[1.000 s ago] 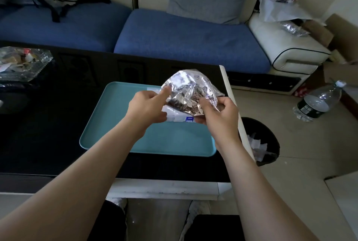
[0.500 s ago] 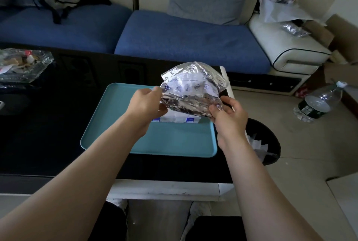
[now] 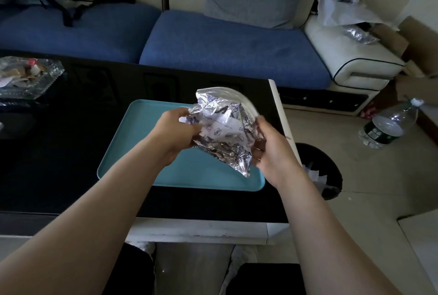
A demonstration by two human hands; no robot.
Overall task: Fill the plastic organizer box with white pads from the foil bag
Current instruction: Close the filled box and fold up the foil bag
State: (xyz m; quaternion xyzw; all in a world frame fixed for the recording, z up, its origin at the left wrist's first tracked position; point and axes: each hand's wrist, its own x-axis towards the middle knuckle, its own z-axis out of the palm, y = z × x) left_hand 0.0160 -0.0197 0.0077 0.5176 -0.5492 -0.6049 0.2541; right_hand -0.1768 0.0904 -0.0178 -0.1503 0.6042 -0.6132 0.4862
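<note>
Bag (image 3: 225,129) crumpled tighter, left hand (image 3: 174,132), right hand (image 3: 272,150) gripping, above tray (image 3: 132,152)

The foil bag (image 3: 225,129), crumpled silver with blue print on white patches, hangs tilted in the air over the right side of the tray (image 3: 142,152), gripped between the left hand (image 3: 175,131) and right hand (image 3: 272,150).

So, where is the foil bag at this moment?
In the head view, the foil bag is held between the left hand and the right hand, above the right part of the teal tray on the black table.
</note>
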